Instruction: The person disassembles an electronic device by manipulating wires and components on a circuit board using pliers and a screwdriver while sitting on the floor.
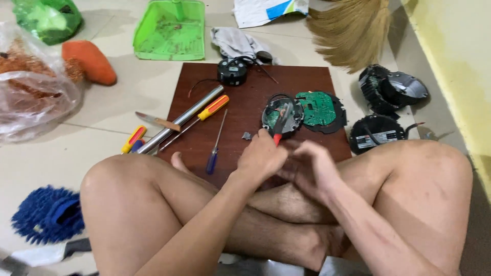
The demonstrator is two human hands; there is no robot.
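Two hands: both sit over the near edge of the brown board (pixel 245 110), which I'll use as the landmark for everything else
Left hand (pixel 262 157): fingers curled shut around a red-handled tool (pixel 279 132), its tip poking into the round grey part
Round grey part (pixel 282 116): lies on the board, right of its middle, with wires and a bit of green inside; it touches the tool
Right hand (pixel 313 168): just beside the left one, at the board's near right corner, fingers loosely bent and a bit blurred, so can't tell if they pinch anything
Green circuit board (pixel 317 108): round, on a black disc, right next to the grey part, toward the board's right edge
Small grey bit (pixel 247 136): loose on the board, just left of the left hand
Blue-handled screwdriver (pixel 214 149): on the board, left of middle
Yellow and red screwdriver (pixel 202 117): on the board's left side, alongside a metal tube (pixel 180 120) that hangs over the left edge
Black round unit (pixel 232 71): at the board's far edge, wires trailing
Black housings (pixel 378 134): on the floor off the board's right side, another (pixel 391 89) beyond it
Green dustpan (pixel 171 30): on the floor past the far edge
Broom (pixel 353 28): past the far right corner
Blue mop head (pixel 48 214): floor, well off to the near left
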